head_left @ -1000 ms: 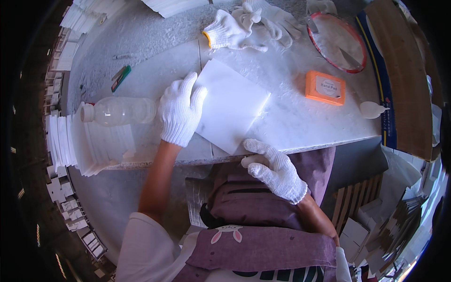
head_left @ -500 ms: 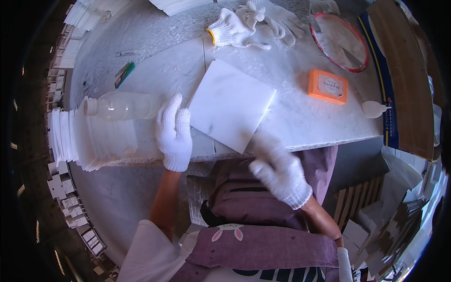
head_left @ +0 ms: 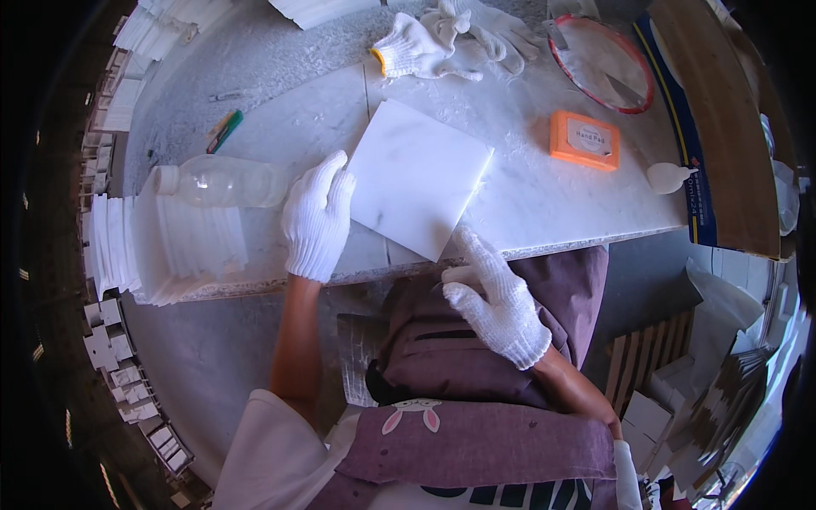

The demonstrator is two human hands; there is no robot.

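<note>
Head view is showing a white marble tile lying flat near the front edge of the stone worktop, turned at an angle so that one corner is pointing toward the front edge. Compared with half a second ago, the tile is sitting in much the same spot and the left hand is still lying against its left edge, while the right hand, blurred in motion then, is now holding steady at the front edge just below the tile's near corner. One second ago the left hand was lying on top of the tile; it is now resting beside it, which suggests the tile is being squared up or steadied rather than lifted. Both hands are wearing white knit gloves. The left hand is lying open and flat, fingers extended, fingertips touching the tile's left edge, gripping nothing. The right hand is also open, fingers spread and pointing up toward the tile's near corner, closing on nothing; whether the fingertips are actually touching the tile cannot be determined. A clear plastic bottle is lying on its side at the left end of the worktop, just beside the left hand, above a stack of white tiles. An orange pad is resting toward the right end, and spare white gloves are lying along the rear edge.
</note>
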